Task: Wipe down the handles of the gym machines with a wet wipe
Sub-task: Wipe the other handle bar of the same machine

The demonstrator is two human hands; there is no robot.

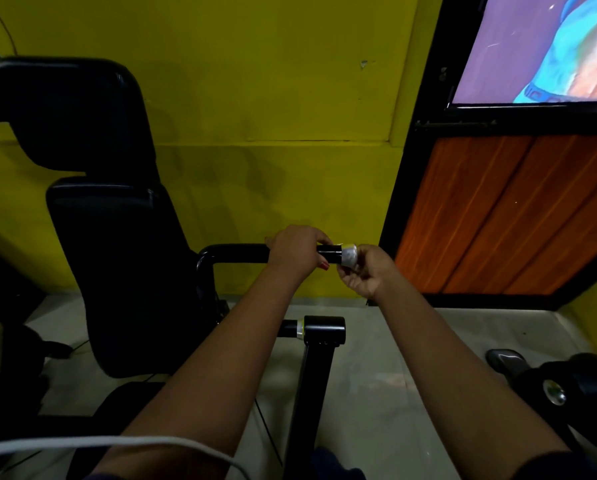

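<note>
Gripping the handle (pixel 234 252) near its free right end, the left hand (pixel 297 251) curls round the bar, probably to steady it against the rubbing. The right hand (pixel 368 271) pinches a pale wipe (pixel 349 257) over the handle's end cap, fingers curled round it, so the tip gets cleaned. 1 lower grip (pixel 288 328) sits beneath, apparently next.
</note>
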